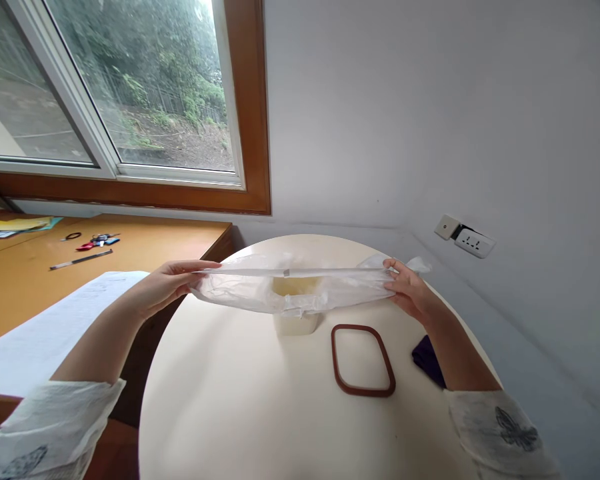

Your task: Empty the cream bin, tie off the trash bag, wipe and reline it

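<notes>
A thin white plastic bag [240, 291] is stretched wide between my two hands, its top edge pulled almost straight. My left hand [163, 285] pinches its left end between thumb and fingers. At the right end, my right hand [409, 287] grips the bag with curled fingers, and a loose corner sticks out beyond it. Behind and below the middle of the bag stands a pale bin-like container [296, 325], partly seen through the film. On the table to its right lies a reddish-brown rounded rectangular frame [363, 391], apart from both hands.
The round cream table [220, 407] stands against the white wall. A dark purple cloth [427, 360] lies beside my right forearm. On the left, a wooden desk [180, 237] holds paper sheets [65, 333], a pen [81, 259] and keys [100, 241]. A wall socket [474, 243] is at right.
</notes>
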The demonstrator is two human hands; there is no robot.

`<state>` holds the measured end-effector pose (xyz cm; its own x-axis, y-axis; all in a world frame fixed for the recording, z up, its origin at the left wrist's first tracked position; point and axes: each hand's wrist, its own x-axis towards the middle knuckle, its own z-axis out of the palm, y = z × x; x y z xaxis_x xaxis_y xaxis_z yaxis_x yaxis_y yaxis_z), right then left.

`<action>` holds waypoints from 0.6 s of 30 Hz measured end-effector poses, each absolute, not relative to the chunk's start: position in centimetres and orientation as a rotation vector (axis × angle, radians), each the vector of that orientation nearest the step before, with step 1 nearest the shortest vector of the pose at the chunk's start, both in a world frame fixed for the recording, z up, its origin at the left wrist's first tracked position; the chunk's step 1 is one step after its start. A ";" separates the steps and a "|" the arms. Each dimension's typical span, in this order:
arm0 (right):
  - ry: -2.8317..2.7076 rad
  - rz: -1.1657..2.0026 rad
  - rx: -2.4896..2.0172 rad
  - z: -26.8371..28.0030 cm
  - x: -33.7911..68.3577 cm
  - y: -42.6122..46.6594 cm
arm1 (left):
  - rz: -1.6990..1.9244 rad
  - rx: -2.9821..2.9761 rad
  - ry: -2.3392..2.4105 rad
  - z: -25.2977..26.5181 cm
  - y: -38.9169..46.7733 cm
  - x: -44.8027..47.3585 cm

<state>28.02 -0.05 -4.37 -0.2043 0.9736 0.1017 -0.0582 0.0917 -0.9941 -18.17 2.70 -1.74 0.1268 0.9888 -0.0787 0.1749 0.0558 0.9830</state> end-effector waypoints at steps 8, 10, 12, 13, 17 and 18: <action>-1.498 1.054 -1.105 -1.6 29.3 -0.6 | 0.768 1.463 1.377 2.0 2.5 -19.9; -1.468 0.855 -1.143 -1.2 29.1 0.0 | 0.740 1.461 1.365 2.9 2.8 -20.3; -1.423 0.633 -1.182 -0.7 28.8 0.5 | 0.720 1.503 1.329 3.7 3.4 -20.5; -1.403 0.523 -1.202 -0.4 28.6 0.8 | 0.732 1.536 1.309 4.1 3.6 -20.5; -1.322 0.192 -1.263 0.6 28.0 1.6 | 1.061 1.504 1.291 5.1 4.8 -20.0; -1.299 0.184 -1.264 0.8 27.9 1.8 | 1.188 1.446 1.262 5.2 5.0 -19.7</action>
<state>27.92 1.85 0.85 0.3522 0.7157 0.6031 0.5198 0.3863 -0.7620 -19.69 5.04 5.22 0.0365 0.9924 0.1179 0.1782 -0.1225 0.9763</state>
